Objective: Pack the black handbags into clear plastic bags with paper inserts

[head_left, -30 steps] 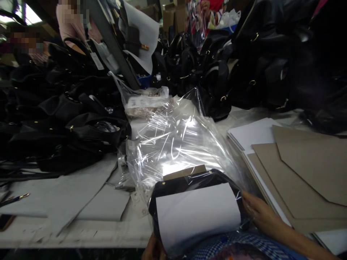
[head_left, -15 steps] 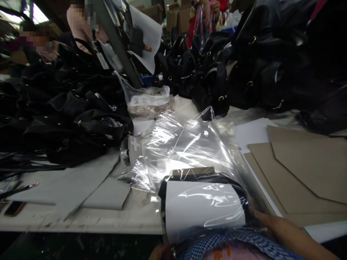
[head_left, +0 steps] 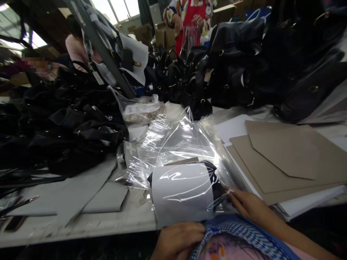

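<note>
A clear plastic bag (head_left: 177, 139) lies on the table in front of me, shiny and creased. Inside its near part is a black bag (head_left: 217, 187) with a white sheet (head_left: 183, 195) curved over it and a strip of brown card (head_left: 182, 161) at its far side. My right hand (head_left: 245, 204) pinches the plastic at the right side of the black bag. Curled at the near edge, by the table front, my left hand (head_left: 179, 236) grips the plastic; its fingertips are partly hidden. A blue checked garment (head_left: 230, 231) covers my front between the hands.
Black handbags (head_left: 81, 119) are heaped at the left, with more at the back and right. Brown card sheets (head_left: 284, 151) lie on white paper at the right. Grey sheets (head_left: 67, 191) cover the left front. A slanted metal post (head_left: 105, 47) rises behind. A person in a red apron (head_left: 193, 16) stands beyond.
My left hand has come up into view at the near edge of the plastic bag. The right hand shows more fully at its side. The view has shifted right and tilted up slightly.
</note>
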### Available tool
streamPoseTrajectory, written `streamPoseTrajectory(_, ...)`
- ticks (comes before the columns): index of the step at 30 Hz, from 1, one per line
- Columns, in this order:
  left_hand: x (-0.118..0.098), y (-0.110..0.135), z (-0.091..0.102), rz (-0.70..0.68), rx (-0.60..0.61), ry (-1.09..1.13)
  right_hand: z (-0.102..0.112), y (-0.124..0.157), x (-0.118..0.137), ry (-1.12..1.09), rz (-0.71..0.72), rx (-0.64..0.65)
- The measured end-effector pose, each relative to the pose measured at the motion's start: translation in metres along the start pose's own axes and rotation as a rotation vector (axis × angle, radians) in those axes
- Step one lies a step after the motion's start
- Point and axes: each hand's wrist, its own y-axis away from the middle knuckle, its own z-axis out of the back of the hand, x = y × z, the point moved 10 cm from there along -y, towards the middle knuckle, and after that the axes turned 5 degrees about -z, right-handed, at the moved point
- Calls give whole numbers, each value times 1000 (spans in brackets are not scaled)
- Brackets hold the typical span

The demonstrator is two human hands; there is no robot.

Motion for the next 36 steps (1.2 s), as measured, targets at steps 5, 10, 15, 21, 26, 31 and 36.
streamPoseTrajectory(5,2,-28,-52,-98,134,-322,1,-10,9,22,15,-26)
streamPoseTrajectory(10,14,-28,-94,-252,35,-854,-4,-18,15,221,88,-60)
streamPoseTrajectory(15,43,-33,-95,-175,21,-1005,-6,-27,21,335,124,-91)
streamPoseTrajectory(21,54,-35,-93,-98,41,-987,-8,-19,23,375,158,-96)
streamPoseTrajectory(26,47,-42,-92,-112,23,-966,7,-10,26,385,163,-129)
streamPoseTrajectory(31,56,-51,-78,-11,-64,-983,45,-30,48,373,88,-276)
streamPoseTrajectory(36,67,-56,-74,66,-65,-1064,53,-58,66,381,101,-299)
